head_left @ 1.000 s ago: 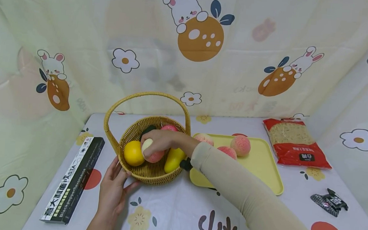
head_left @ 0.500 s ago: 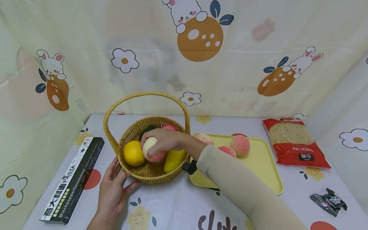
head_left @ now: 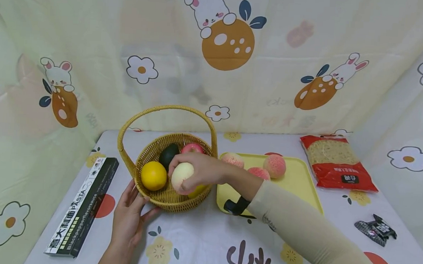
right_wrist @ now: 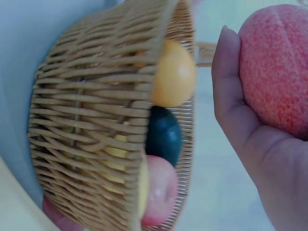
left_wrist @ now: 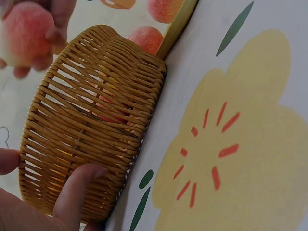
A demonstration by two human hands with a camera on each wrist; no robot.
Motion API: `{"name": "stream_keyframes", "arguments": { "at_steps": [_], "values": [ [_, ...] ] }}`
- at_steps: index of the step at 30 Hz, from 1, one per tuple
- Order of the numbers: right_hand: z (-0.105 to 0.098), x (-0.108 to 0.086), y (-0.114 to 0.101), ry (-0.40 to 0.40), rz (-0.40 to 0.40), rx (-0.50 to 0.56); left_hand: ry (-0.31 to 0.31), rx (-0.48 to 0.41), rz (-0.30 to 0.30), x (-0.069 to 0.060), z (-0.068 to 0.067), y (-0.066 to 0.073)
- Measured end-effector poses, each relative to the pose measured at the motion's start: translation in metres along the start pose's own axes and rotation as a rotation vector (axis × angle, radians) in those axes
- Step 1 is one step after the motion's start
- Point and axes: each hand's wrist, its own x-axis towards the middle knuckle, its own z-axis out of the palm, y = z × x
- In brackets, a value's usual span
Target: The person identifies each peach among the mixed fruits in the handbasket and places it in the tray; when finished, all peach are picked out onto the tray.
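My right hand [head_left: 207, 170] grips a pale and pink peach [head_left: 182, 174] above the wicker basket [head_left: 172, 205]; the right wrist view shows the peach's pink side [right_wrist: 276, 67], apart from the basket. My left hand [head_left: 128, 217] holds the basket's left side, and in the left wrist view its thumb [left_wrist: 79, 192] presses the woven wall. Inside the basket lie an orange [head_left: 153, 176], a dark green avocado [head_left: 168, 156], a pink apple [head_left: 192, 148] and a yellow mango [head_left: 197, 191], partly hidden by my right hand.
Several peaches [head_left: 275, 166] sit on a yellow tray [head_left: 295, 193] right of the basket. A black pasta box [head_left: 83, 209] lies at the left. A red bag of pasta [head_left: 340, 164] and a small black patterned item [head_left: 376, 230] lie at the right. The basket's tall handle [head_left: 174, 107] arches above it.
My right hand has lifted the peach up from among the fruit and moved it slightly right and toward me, uncovering more of the avocado. My left hand stays at the basket.
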Motion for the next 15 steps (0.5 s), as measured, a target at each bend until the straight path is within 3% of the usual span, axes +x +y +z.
{"name": "stream_keyframes", "arguments": {
  "at_steps": [5, 11, 15],
  "values": [
    [-0.008, -0.027, -0.007, 0.082, -0.01, 0.019, 0.0, 0.004, -0.006, 0.0, -0.001, 0.0],
    [-0.024, -0.067, -0.003, 0.198, 0.005, 0.101, -0.005, -0.002, 0.004, 0.0, 0.0, -0.001],
    [-0.035, -0.096, 0.005, 0.261, -0.031, 0.099, -0.003, -0.003, 0.007, 0.0, 0.0, -0.001]
  ]
}}
